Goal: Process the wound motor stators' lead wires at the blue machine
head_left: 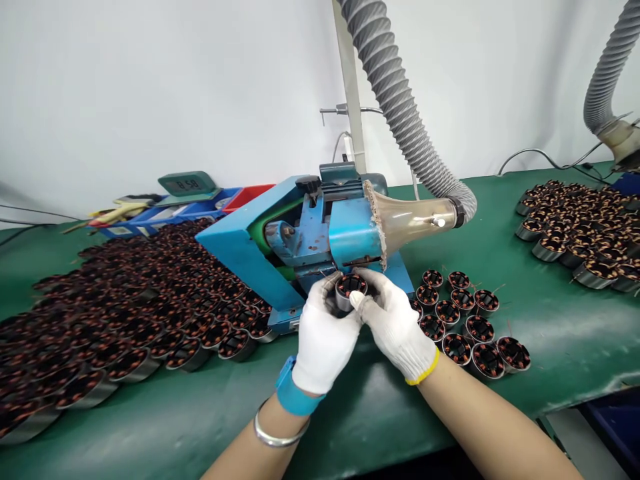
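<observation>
Both my hands, in white gloves, hold one motor stator [345, 300], a short metal ring with copper windings inside. My left hand [326, 340] closes around its left side, and my right hand [393, 319] grips the right side with the thumb over the near rim. The stator is at the front of a blue belt-driven machine [355, 233], just below its housing; whether it touches the machine I cannot tell. A clear funnel-shaped hood [407, 217] is fitted to the housing's right side. Fingertips on the far side of the stator are hidden.
Stators [487, 360] stand in a small group right of the machine. A large mass of stators [135, 363] covers the left of the green table [565, 333], another [593, 270] the far right. A grey hose [400, 93] rises from the hood. Blue bins [170, 220] and a digital display [187, 185] stand behind.
</observation>
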Demonstrator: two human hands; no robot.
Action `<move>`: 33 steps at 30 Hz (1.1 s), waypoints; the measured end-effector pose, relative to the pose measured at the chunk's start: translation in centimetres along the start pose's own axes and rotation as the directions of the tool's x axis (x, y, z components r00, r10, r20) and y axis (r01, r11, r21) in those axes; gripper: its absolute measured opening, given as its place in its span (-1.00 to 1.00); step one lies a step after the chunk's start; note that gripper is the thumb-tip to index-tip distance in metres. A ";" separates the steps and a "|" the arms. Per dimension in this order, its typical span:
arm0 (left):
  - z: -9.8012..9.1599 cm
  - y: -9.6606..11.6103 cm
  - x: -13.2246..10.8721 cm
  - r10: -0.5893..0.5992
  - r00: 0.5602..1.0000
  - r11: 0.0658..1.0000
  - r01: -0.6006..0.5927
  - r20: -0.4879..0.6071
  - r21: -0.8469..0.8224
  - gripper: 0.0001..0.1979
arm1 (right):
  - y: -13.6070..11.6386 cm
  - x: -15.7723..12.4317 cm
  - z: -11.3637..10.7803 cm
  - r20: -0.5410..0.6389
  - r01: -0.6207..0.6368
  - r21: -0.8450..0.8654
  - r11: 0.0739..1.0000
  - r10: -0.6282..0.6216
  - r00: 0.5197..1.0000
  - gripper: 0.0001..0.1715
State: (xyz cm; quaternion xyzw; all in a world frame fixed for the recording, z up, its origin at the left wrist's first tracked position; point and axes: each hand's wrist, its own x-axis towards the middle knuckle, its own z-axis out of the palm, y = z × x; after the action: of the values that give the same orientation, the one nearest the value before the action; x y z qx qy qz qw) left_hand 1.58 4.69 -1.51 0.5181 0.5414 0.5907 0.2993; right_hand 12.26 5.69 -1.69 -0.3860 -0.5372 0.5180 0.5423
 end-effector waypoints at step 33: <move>-1.3 0.9 -1.8 -0.010 0.996 0.981 0.028 0.091 -0.190 -0.51 | 0.1 -2.9 -0.4 -0.038 0.293 -0.089 0.952 -0.297 0.954 -0.56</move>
State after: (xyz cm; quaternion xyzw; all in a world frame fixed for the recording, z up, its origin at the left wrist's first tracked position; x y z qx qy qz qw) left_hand 1.10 2.43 -1.01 0.5079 0.4731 0.6131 0.3774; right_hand 13.00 2.91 -2.42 -0.3367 -0.5956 0.3985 0.6108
